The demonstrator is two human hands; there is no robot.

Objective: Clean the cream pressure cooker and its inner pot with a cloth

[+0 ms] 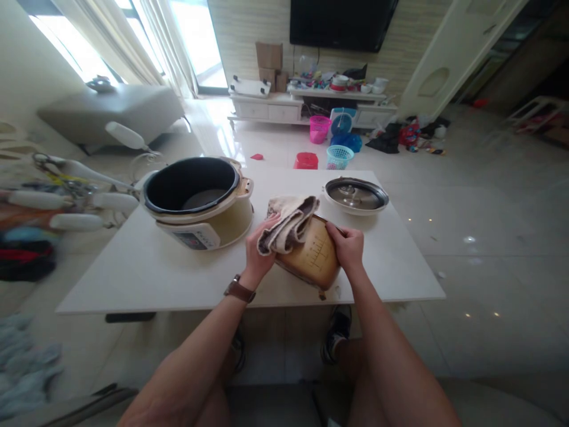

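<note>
Gathered in my left hand is a folded cream-and-brown cloth, resting against the rim of an inner pot. The pot is golden-brown with measuring marks and leans at a tilt over the table's near side. My right hand grips its right edge, thumb pressed on the rim. To the left stands the rice cooker body, uncovered, with a dark interior and a control panel on its front. A round lid with a pale rim lies at the back right. The cloth and my left fingers hide part of the pot.
The white table has its near edge just before my knees. Pink, red and light-blue baskets stand on the floor beyond it. A chandelier-like fixture reaches in at the left. A cluttered cabinet stands under the television.
</note>
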